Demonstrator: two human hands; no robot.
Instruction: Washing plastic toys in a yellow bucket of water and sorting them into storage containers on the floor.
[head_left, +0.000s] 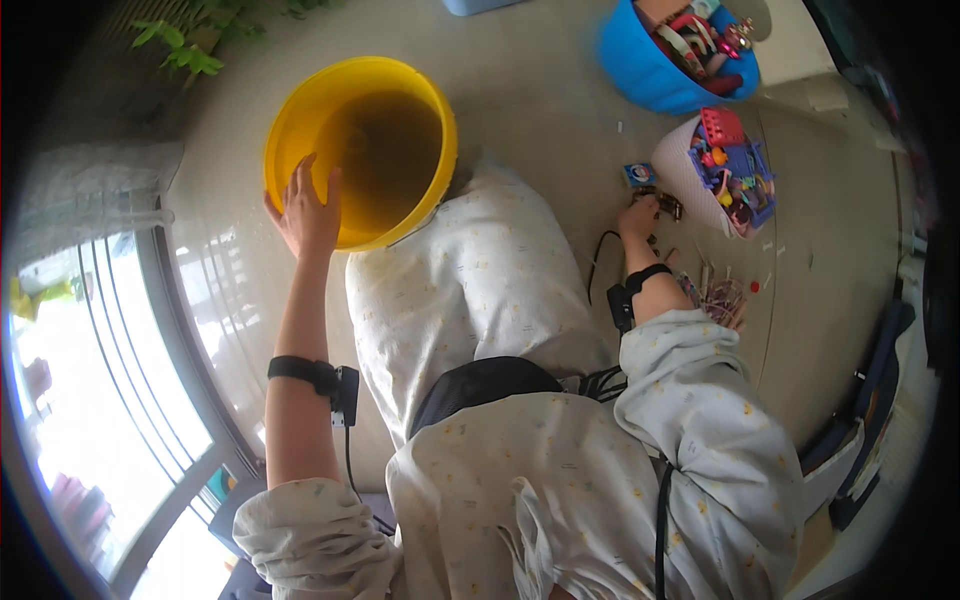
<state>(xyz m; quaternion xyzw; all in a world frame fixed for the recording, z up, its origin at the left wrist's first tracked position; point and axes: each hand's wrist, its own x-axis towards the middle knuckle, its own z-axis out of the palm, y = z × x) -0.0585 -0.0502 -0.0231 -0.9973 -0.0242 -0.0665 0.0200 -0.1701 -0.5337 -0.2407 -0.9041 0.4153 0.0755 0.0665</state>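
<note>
A large yellow plastic bucket (281, 142) stands tilted in front of my knees, its opening towards me and its inside in shadow. My left hand (306, 214) rests at the bucket's near left rim with the fingers spread. Out to the right, my right hand (639, 217) reaches down to the floor, its fingertips at some small dark brown objects (669, 206). Whether the fingers are closed on one of them cannot be told. Just beyond them lies a small blue box (639, 175). A pale pink basket (679, 161) full of small toys stands right of that hand.
A blue tub (637, 71) with mixed toys stands farther back on the right. Hair ties or cords (721, 300) and a red cap (754, 286) lie on the floor by my right forearm. Leafy plants (184, 56) are at the top left, a glass door (112, 352) at the left.
</note>
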